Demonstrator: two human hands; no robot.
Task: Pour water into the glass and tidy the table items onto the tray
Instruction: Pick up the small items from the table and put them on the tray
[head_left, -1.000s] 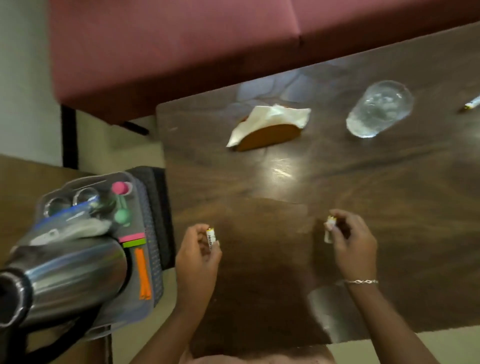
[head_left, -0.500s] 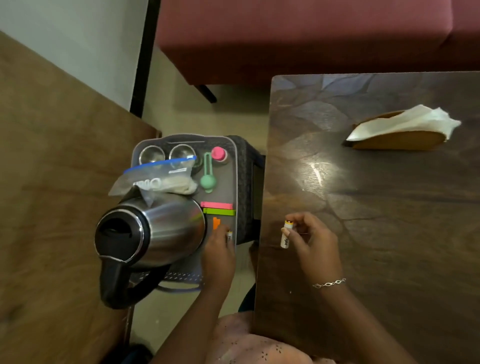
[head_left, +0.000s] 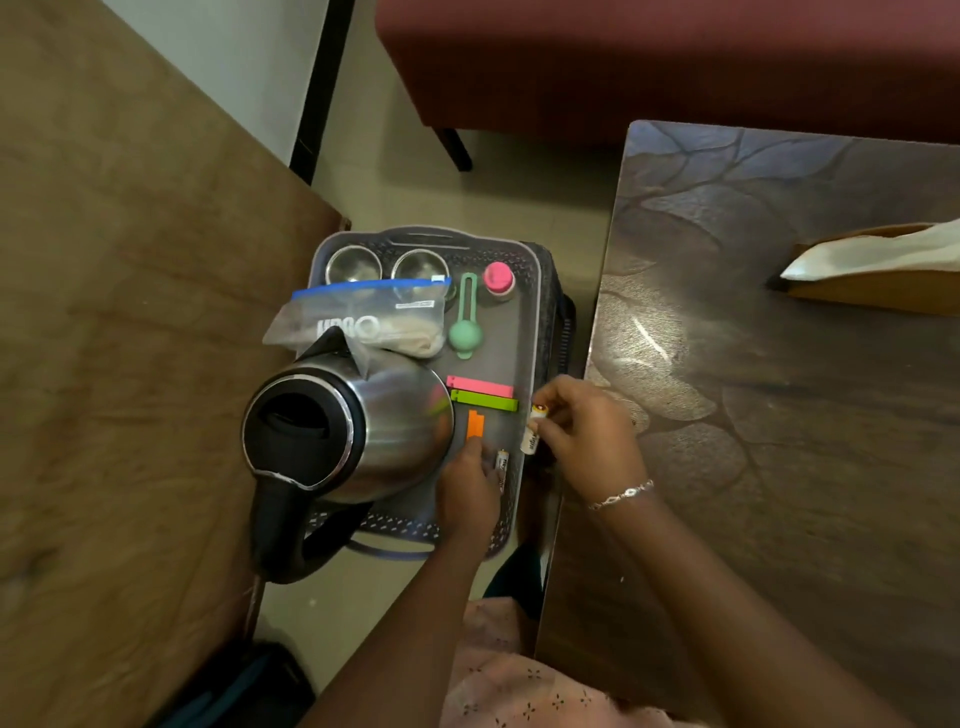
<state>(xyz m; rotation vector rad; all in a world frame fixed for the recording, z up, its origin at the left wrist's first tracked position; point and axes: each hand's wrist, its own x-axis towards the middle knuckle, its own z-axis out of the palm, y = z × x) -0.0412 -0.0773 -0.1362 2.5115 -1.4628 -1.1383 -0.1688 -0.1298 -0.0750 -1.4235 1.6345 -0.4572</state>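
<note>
A grey tray (head_left: 524, 332) sits between two tables and carries a steel kettle (head_left: 358, 421). My left hand (head_left: 467, 493) is low over the tray's near right corner, just past the kettle. It pinches a small white battery (head_left: 502, 465) that lies against the tray floor. My right hand (head_left: 587, 431) hovers at the tray's right rim and grips a second white battery (head_left: 534, 431), held nearly upright. The glass is out of view.
On the tray lie two steel cups (head_left: 353, 265), a zip bag (head_left: 363, 317), a green tool (head_left: 466, 322), a pink cap (head_left: 497, 278) and pink, green and orange clips (head_left: 480, 387). A napkin holder (head_left: 878, 270) stands on the dark table (head_left: 779, 415) at right.
My view swung left from the dark table to the tray. Both hands carried their batteries left; the left one reached the tray floor, the right one arrived at the tray's right rim.
</note>
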